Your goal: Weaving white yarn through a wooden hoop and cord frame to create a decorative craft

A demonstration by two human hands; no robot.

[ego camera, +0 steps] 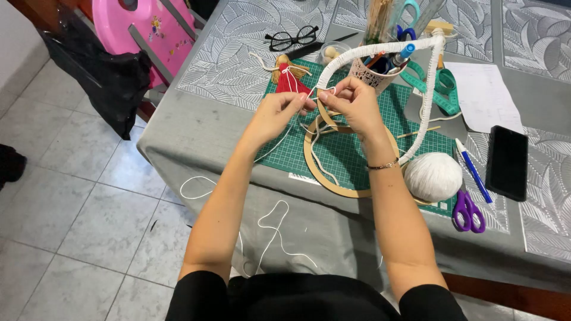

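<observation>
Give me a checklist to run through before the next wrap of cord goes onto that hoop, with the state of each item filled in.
1. Left hand pinches the white cord: ok, its fingers close on the strand.
2. Right hand steadies the wrapped hoop: ok, it grips the hoop at the end of the wrapping.
3. Wrapping lies tight and even: cannot tell, too small to see.
4. Cord runs free: not ok, loose loops hang off the table edge toward the floor.
5. Ball of cord stays put: ok, it rests on the green cutting mat.
6. Purple scissors within reach: ok, they lie just beside the ball.
</observation>
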